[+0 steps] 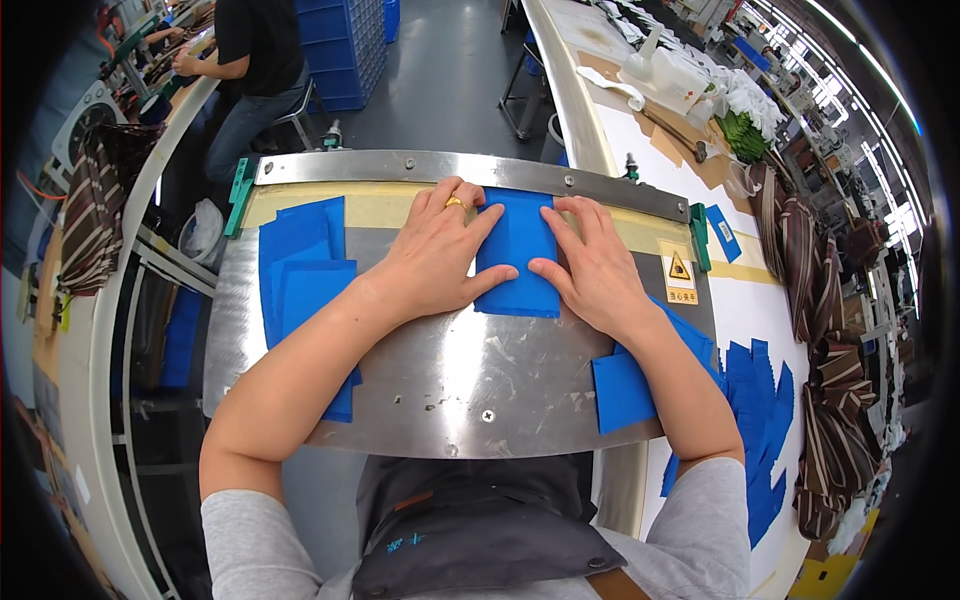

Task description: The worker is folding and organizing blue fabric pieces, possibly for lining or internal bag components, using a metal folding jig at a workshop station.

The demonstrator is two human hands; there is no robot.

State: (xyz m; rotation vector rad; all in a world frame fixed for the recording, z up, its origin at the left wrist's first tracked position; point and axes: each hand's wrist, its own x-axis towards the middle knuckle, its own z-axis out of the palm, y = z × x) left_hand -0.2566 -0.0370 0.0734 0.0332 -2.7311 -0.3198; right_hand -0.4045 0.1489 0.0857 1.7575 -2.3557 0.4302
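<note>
A blue rectangular fabric piece (517, 245) lies flat at the middle of the metal plate (420, 370), its far end up against the steel bar (400, 165). My left hand (440, 245) rests on its left edge, fingers spread, with a ring on one finger. On its right edge lies my right hand (592, 260), fingers stretched out and thumb apart. Both hands press from above without gripping. Left of my left forearm is a loose stack of blue pieces (300, 250). More blue pieces (625, 392) lie partly under my right forearm.
Blue pieces (760, 420) are heaped on the white table at right, near striped brown cloth (835, 420). A hammer (680, 140) and white bottle (645, 55) lie farther back. Green clamps (240, 198) flank the bar. A seated person (265, 70) works at far left beside blue crates (340, 50).
</note>
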